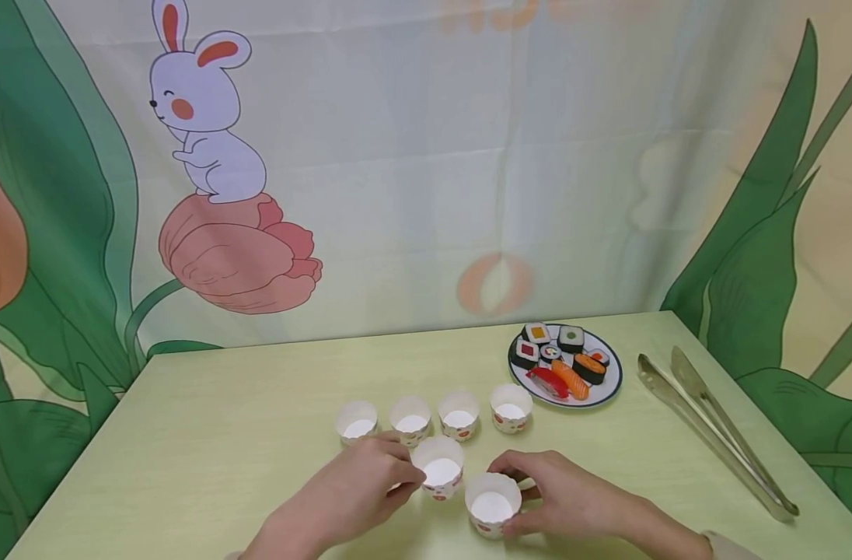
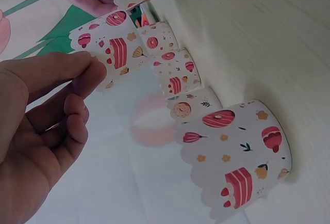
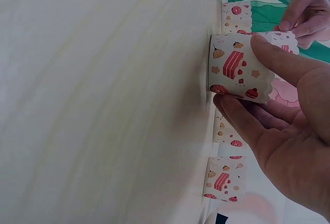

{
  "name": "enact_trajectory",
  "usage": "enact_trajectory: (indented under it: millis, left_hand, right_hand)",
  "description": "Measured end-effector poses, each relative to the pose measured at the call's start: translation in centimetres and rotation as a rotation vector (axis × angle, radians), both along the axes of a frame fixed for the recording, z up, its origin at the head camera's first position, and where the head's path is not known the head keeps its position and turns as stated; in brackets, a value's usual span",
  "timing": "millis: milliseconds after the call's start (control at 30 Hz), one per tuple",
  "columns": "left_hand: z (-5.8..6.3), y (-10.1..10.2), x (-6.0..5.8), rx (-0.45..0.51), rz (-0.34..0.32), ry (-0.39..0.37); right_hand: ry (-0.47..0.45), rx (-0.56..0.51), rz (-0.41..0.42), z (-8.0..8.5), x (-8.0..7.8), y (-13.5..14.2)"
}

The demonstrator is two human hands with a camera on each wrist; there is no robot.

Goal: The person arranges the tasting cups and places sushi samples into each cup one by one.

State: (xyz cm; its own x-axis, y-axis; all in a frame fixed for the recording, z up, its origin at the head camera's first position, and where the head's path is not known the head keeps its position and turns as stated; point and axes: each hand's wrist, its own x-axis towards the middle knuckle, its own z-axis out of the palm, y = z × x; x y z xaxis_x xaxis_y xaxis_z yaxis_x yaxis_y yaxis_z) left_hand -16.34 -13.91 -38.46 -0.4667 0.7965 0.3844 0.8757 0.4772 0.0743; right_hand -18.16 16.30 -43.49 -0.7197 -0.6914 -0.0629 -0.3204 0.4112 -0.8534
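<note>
Two white baking cups with scalloped rims and printed cakes and donuts are at my hands. My left hand (image 1: 370, 486) pinches the rim of one paper cup (image 1: 440, 469) between thumb and fingertips; its printed side (image 2: 116, 48) faces the left wrist view. Just to the right and nearer the front, my right hand (image 1: 562, 498) grips the other cup (image 1: 492, 505) around its side. In the right wrist view, thumb and fingers lie on opposite sides of that held cup (image 3: 240, 66), its base close to the table. Both cups stand upright with white insides.
Behind the hands, several matching cups (image 1: 458, 417) form a row across the table (image 1: 223, 435). A plate (image 1: 616, 381) of sushi pieces (image 1: 569, 379) sits at the back right. Metal tongs (image 1: 713, 435) lie along the right side. A printed rabbit curtain (image 1: 398, 155) hangs behind the table.
</note>
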Motion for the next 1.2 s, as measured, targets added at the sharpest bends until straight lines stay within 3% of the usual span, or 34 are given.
enact_trajectory:
  millis: [567, 1200]
  left_hand:
    - [-0.6, -0.8, -0.5, -0.067, 0.093, -0.064]
    - [-1.6, -1.1, -1.0, -0.089, 0.105, -0.099]
  right_hand:
    - [-0.014, -0.001, -0.005, 0.0, 0.0, 0.0]
    - [-0.022, 0.0, -0.009, 0.1, 0.1, -0.1]
